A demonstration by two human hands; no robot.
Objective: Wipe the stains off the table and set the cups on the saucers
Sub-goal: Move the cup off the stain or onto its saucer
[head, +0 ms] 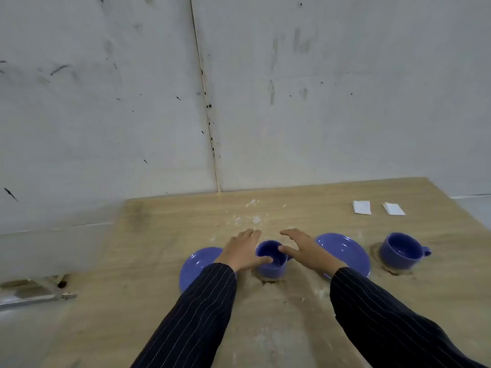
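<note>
A blue cup (pixel 273 266) stands on the wooden table (pixel 159 235) between two blue saucers, one to its left (pixel 196 264) and one to its right (pixel 345 251). My left hand (pixel 241 251) and my right hand (pixel 305 248) flank this cup with fingers spread. Both thumbs touch its rim, and neither hand is closed around it. A second blue cup (pixel 401 252) stands on the table right of the right saucer. Brown stains ring the middle cup's base (pixel 271 282) and the right cup's base (pixel 393 271). White powdery smears (pixel 252 219) lie just beyond my fingers.
Two folded white tissues (pixel 362 207) (pixel 393 209) lie at the table's far right. A scuffed grey wall (pixel 239 102) stands right behind the table. The table's left edge drops to a grey floor with a metal frame piece (pixel 37 296).
</note>
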